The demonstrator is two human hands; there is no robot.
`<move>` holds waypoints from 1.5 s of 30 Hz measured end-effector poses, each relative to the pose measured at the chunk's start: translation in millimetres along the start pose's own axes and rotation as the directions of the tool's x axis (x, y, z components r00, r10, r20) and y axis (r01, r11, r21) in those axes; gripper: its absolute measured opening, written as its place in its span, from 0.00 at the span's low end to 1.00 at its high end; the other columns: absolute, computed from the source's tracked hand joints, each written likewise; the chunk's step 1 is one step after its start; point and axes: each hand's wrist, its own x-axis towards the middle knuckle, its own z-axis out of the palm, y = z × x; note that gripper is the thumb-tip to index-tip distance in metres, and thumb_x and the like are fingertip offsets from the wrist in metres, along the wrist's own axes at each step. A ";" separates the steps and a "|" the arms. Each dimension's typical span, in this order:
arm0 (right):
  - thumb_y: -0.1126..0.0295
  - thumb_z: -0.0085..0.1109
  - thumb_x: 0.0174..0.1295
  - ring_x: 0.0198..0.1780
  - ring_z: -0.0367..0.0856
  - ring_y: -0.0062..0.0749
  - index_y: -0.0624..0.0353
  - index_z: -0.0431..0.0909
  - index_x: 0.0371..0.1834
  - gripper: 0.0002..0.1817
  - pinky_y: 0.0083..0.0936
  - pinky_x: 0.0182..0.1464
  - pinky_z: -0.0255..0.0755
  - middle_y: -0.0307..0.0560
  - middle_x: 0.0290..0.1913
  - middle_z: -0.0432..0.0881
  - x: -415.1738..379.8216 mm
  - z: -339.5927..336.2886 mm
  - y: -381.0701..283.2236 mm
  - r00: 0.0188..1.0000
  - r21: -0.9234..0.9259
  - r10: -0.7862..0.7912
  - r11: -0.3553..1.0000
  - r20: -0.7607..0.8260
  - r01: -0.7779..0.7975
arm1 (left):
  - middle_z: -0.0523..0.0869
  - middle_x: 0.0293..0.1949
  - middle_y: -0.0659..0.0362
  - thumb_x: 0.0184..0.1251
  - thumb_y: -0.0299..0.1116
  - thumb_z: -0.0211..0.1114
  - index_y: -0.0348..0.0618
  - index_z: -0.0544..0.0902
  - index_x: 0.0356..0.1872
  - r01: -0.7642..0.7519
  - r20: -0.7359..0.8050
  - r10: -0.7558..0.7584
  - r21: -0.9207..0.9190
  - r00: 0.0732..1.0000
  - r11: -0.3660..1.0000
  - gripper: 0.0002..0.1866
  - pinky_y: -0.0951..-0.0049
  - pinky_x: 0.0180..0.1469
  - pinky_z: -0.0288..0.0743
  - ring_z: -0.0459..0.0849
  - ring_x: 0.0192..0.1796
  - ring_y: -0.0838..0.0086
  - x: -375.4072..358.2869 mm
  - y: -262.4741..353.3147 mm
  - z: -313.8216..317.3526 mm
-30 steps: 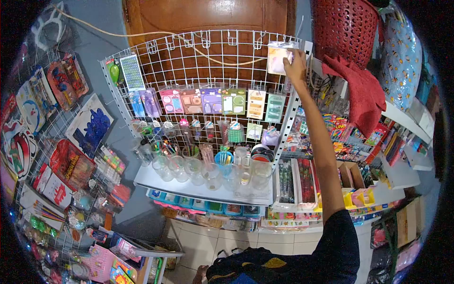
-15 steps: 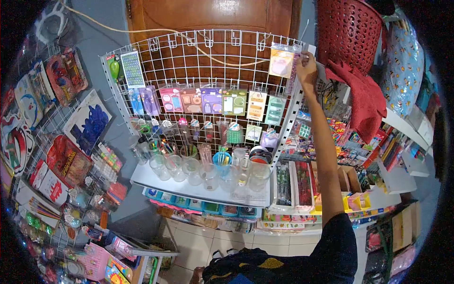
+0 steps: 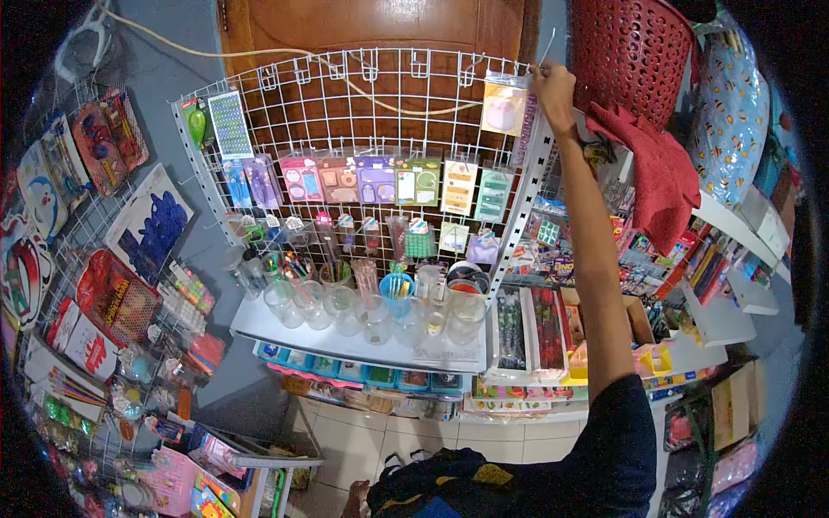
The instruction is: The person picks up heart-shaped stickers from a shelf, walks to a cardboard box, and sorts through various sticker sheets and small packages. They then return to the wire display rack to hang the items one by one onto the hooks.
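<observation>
My right hand [image 3: 553, 86] is raised at the top right corner of the white wire rack [image 3: 345, 134], its fingers closed on something I cannot make out. Beside it hangs a packet with an orange card and a pale pink shape [image 3: 503, 105], and a narrow purple strip [image 3: 527, 129] lies along the rack's edge just below the fingers. My left hand [image 3: 357, 501] is low at the bottom edge, partly cut off, and its fingers are hidden. Colourful sticky-note packs [image 3: 376, 181] hang in a row across the rack's middle.
Clear cups [image 3: 376, 319] line the white shelf [image 3: 345, 352] below the rack. A red basket [image 3: 629, 60] and red cloth [image 3: 661, 190] are at the upper right. Another wire rack with hanging goods, including a red mesh bag [image 3: 117, 298], stands at the left. Boxed goods fill the right shelves.
My right hand has moved slightly up and left, and its fingers have shifted at the rack's top corner. The whole view has shifted a little. My left hand shows slightly more at the bottom.
</observation>
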 end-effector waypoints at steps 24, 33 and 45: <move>0.66 0.59 0.65 0.35 0.83 0.57 0.67 0.84 0.37 0.12 0.43 0.38 0.76 0.63 0.34 0.84 -23.2 -7.9 -48.3 0.984 0.217 -0.118 0.972 0.135 0.086 | 0.86 0.39 0.52 0.68 0.48 0.63 0.43 0.79 0.48 -0.012 -0.003 0.012 -0.039 1.000 0.999 0.19 0.60 0.36 0.79 0.84 0.35 0.64 4.6 3.0 5.2; 0.69 0.57 0.66 0.39 0.83 0.60 0.67 0.83 0.40 0.11 0.43 0.42 0.75 0.66 0.34 0.82 -19.1 6.7 -52.7 0.956 0.229 -0.278 0.940 0.089 0.252 | 0.86 0.39 0.52 0.69 0.48 0.62 0.43 0.79 0.48 -0.022 -0.012 0.021 -0.071 1.000 0.997 0.19 0.60 0.36 0.79 0.84 0.35 0.65 3.7 -1.9 4.1; 0.71 0.59 0.63 0.40 0.83 0.57 0.68 0.83 0.38 0.10 0.41 0.46 0.77 0.66 0.36 0.83 -19.7 -0.6 -51.4 0.963 0.205 -0.220 0.961 0.154 0.187 | 0.86 0.39 0.53 0.69 0.48 0.62 0.43 0.79 0.48 -0.012 -0.013 0.010 -0.094 1.000 0.996 0.19 0.60 0.36 0.79 0.84 0.36 0.65 5.5 -6.3 8.7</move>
